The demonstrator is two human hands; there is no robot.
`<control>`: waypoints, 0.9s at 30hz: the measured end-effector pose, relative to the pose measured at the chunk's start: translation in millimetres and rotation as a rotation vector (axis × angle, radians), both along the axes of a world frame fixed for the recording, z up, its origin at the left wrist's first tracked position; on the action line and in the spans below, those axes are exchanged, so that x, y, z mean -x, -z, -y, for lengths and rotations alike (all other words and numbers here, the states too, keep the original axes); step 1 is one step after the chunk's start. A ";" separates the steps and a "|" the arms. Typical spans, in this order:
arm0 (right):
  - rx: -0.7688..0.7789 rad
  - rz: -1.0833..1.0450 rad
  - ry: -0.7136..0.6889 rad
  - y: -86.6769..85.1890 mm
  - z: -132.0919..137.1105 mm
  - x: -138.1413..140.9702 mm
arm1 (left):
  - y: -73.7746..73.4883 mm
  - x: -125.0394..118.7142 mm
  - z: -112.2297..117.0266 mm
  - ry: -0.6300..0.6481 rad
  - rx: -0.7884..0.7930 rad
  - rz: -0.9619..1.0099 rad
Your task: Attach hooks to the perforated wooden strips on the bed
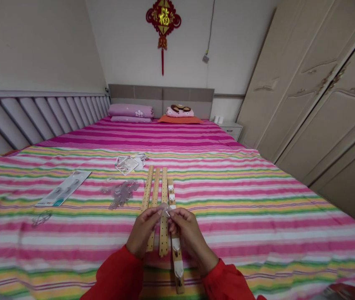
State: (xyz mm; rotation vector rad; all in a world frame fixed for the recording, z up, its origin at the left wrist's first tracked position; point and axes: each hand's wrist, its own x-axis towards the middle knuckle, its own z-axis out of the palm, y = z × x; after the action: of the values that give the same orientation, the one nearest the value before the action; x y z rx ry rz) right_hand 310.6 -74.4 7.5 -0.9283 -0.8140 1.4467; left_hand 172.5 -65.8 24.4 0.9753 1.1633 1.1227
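Both hands meet over the wooden strips, pinching a small clear plastic hook (165, 209) with a shiny metal part. My left hand (141, 231) grips its left side between thumb and fingers. On its right side, the fingertips of my right hand (190, 234) are closed too. Under the right hand runs a narrow wooden strip (179, 288) bearing several white hooks (178, 270) in a row. Beside it lie three perforated wooden strips (164, 237), partly covered by the left hand. A pile of clear hooks (123, 193) rests to the left.
A striped sheet (258, 241) covers the bed. On the left lie a flat hook package (66, 188) and a thin looped bundle (42, 217). Farther back is a heap of small packets (130, 164). A slatted rail (40, 116) borders the left side; a wardrobe (314, 108) stands right.
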 end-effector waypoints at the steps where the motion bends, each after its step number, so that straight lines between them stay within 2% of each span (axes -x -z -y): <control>1: 0.010 -0.010 -0.013 0.7 -0.8 -0.3 | 2.6 -0.6 -2.4 -0.001 -0.018 -0.026; 6: 0.065 -0.047 -0.042 9.8 -7.2 -3.3 | 8.1 -1.4 -11.1 -0.012 -0.031 -0.066; 12: 0.016 0.058 0.052 14.0 -15.8 -8.6 | -1.2 -3.7 -15.9 0.039 -0.131 -0.205; 15: 0.001 0.095 0.038 11.6 -23.6 -13.1 | -1.5 -7.8 -23.8 0.063 -0.131 -0.194; 21: 0.006 0.102 0.052 9.1 -53.2 -21.9 | 5.4 -20.8 -59.3 -0.060 -0.167 -0.129; 27: 0.000 0.095 0.140 10.6 -102.7 -28.6 | 7.7 -32.2 -106.7 -0.078 -0.177 -0.095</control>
State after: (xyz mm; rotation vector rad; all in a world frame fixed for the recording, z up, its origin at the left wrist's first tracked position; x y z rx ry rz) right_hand 339.2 28.3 -3.1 -1.0399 -0.8020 1.2896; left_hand 204.7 40.9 16.7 1.1376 1.2021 1.2696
